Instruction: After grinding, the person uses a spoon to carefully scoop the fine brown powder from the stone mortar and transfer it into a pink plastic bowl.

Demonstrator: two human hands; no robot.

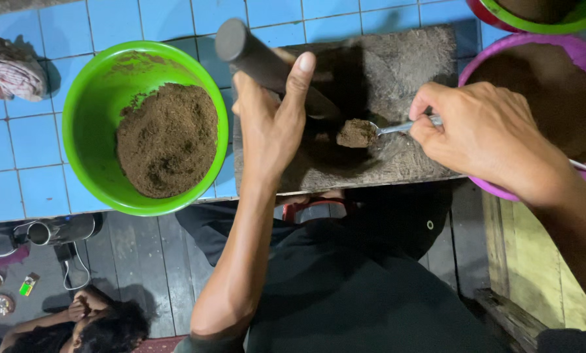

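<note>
Spoon (pixel 371 131) mid-board, edges clear.

A: What can't u make out from my feed?

B: Dark cylinder (pixel 267 65), lower end is behind my left hand (pixel 270 127), can't see where it meets the board (pixel 397 72). Spoon (pixel 371 131) handle mostly under my right hand (pixel 482 134).

A: Edges?

B: Purple basin (pixel 554 49) cut off at right, red-and-green bowls (pixel 541 26) cut by top edge. Cloth (pixel 8 68) clipped at left.

A: Bottom left?

B: Small bits on the floor (pixel 15 291), too tiny to tell. Other person (pixel 90 323) cut by the bottom edge.
</note>
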